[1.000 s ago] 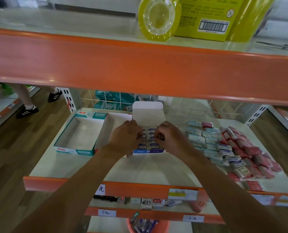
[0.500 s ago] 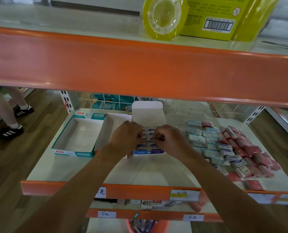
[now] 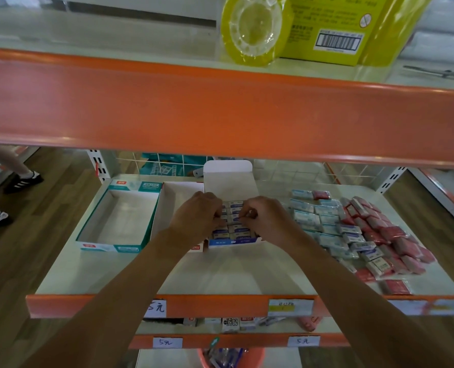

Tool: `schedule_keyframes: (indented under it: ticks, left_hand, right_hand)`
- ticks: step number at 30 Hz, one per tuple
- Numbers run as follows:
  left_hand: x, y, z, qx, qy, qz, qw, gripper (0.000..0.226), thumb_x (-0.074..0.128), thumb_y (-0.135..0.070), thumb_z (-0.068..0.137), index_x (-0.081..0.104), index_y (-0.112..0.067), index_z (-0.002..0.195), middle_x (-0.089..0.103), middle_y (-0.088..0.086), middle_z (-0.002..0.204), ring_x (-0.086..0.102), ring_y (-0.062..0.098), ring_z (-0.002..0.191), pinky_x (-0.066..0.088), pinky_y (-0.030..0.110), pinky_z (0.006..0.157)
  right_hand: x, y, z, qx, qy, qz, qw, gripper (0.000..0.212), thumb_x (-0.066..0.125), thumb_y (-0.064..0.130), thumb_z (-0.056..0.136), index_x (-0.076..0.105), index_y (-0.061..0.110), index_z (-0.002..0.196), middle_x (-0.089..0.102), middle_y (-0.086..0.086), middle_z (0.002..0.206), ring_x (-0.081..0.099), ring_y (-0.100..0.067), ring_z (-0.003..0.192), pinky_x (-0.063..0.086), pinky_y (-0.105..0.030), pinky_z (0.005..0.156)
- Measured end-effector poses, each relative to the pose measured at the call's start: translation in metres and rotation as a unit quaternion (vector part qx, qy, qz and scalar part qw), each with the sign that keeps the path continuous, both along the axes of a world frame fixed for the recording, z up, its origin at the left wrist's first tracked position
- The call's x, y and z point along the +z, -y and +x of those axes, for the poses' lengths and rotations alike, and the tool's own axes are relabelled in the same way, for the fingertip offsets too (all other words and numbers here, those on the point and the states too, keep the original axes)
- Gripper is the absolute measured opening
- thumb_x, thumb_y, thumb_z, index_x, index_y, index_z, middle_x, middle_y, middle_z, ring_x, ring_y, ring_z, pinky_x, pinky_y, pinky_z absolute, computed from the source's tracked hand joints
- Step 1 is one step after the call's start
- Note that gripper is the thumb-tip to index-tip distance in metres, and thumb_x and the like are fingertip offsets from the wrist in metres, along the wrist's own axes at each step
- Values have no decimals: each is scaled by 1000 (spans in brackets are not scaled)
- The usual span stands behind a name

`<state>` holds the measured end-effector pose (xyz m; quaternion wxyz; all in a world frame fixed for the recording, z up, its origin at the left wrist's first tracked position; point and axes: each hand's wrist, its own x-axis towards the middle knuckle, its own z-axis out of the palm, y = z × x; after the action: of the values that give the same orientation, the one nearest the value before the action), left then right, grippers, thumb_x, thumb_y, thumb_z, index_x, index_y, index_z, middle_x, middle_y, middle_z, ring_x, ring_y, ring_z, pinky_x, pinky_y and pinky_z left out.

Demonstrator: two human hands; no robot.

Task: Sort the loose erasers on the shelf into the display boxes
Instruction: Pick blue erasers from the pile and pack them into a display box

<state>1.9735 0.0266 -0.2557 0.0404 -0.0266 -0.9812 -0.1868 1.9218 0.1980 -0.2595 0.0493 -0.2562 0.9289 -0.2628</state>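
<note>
A blue-fronted display box (image 3: 231, 242) with its white lid flap raised stands at the shelf's middle, and rows of blue-and-white erasers (image 3: 237, 230) fill it. My left hand (image 3: 196, 216) and my right hand (image 3: 267, 219) meet over the box with curled fingers, each pinching at an eraser in the middle rows. Which eraser each fingertip holds is partly hidden. To the right lies a heap of loose blue-and-white erasers (image 3: 324, 221), with loose red erasers (image 3: 395, 235) beyond it. An empty teal display box (image 3: 119, 247) and an empty white one (image 3: 179, 192) stand to the left.
The orange front of the upper shelf (image 3: 220, 110) hangs low over the work shelf (image 3: 220, 277). Yellow tape rolls (image 3: 255, 27) and a yellow carton sit above. A person's legs and black shoes (image 3: 21, 179) are in the aisle at left. Lower shelves hold more stock.
Both hands stay over the blue box, with fingers shifting slightly among the erasers. The person in the aisle at left has walked a step.
</note>
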Motion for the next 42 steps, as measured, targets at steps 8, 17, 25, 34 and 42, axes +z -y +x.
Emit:
schedule_keyframes:
  ticks: [8, 17, 25, 34, 42]
  left_hand:
    - [-7, 2, 1, 10, -20, 28, 999, 23, 60, -34, 90, 61, -12, 97, 61, 4, 113, 52, 12, 92, 48, 25, 86]
    - [-8, 5, 2, 5, -24, 40, 999, 19, 62, -32, 89, 59, -14, 90, 59, 3, 110, 47, 9, 90, 47, 21, 84]
    - [-10, 5, -1, -10, -33, 23, 999, 22, 59, -34, 90, 61, -12, 94, 59, 3, 109, 48, 12, 93, 45, 23, 85]
    - [-14, 6, -3, -14, -38, 20, 999, 22, 59, -36, 90, 60, -14, 89, 62, 2, 102, 44, 9, 88, 42, 19, 80]
    - [-8, 3, -3, -32, -43, -40, 998, 32, 58, -42, 89, 63, -13, 100, 61, 2, 111, 50, 16, 100, 45, 27, 89]
  right_hand:
    - [3, -2, 4, -22, 25, -21, 999, 12, 64, 21, 90, 67, 13, 97, 63, 5, 89, 53, 3, 66, 36, -5, 49]
    - [4, 7, 6, -95, 17, -28, 995, 9, 69, 20, 85, 61, 18, 81, 59, 7, 80, 56, -9, 69, 33, -11, 48]
    - [5, 5, 7, -77, 15, -28, 997, 6, 68, 19, 85, 65, 14, 89, 67, 1, 88, 54, -4, 67, 34, -7, 48]
    - [9, 9, 5, -75, 18, 2, 997, 12, 65, 22, 88, 67, 15, 97, 62, 4, 90, 52, -8, 70, 34, -11, 46]
    - [6, 5, 6, -73, 17, -4, 997, 11, 64, 24, 89, 67, 15, 95, 64, 3, 92, 52, -6, 68, 30, -5, 41]
